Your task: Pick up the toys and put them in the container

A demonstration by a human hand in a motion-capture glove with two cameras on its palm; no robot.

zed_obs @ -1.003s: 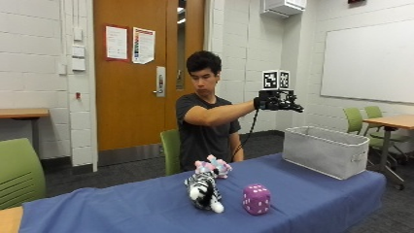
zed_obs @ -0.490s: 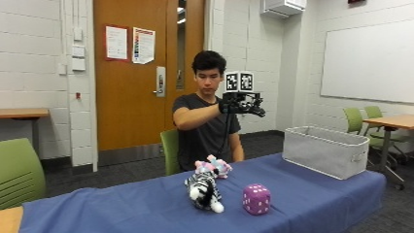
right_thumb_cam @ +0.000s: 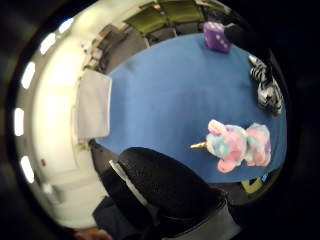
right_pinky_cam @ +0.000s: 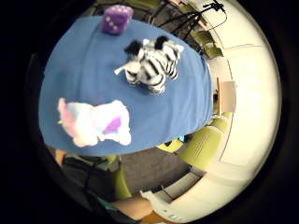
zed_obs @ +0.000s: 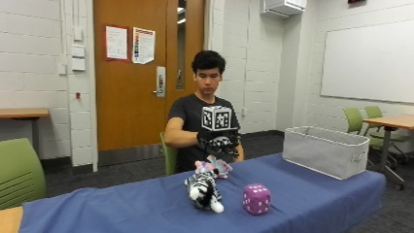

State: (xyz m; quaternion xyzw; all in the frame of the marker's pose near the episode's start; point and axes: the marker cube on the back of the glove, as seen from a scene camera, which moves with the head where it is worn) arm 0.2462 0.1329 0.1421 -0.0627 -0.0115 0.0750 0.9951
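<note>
Fingers of black-gloved right hand [zed_obs: 218,142] hang loosely curled, holding nothing, poised at centre of outside view above pink-and-blue plush unicorn [zed_obs: 214,167], likely next pick. Striped plush zebra [zed_obs: 204,190], purple foam die [zed_obs: 257,198] on blue tablecloth [zed_obs: 116,208] lower centre; grey fabric bin [zed_obs: 323,150] far right, awaiting toys.

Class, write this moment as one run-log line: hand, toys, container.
gloved hand: above unicorn, holding nothing | zebra, dice: on table | container: at table end, contents unseen
</note>
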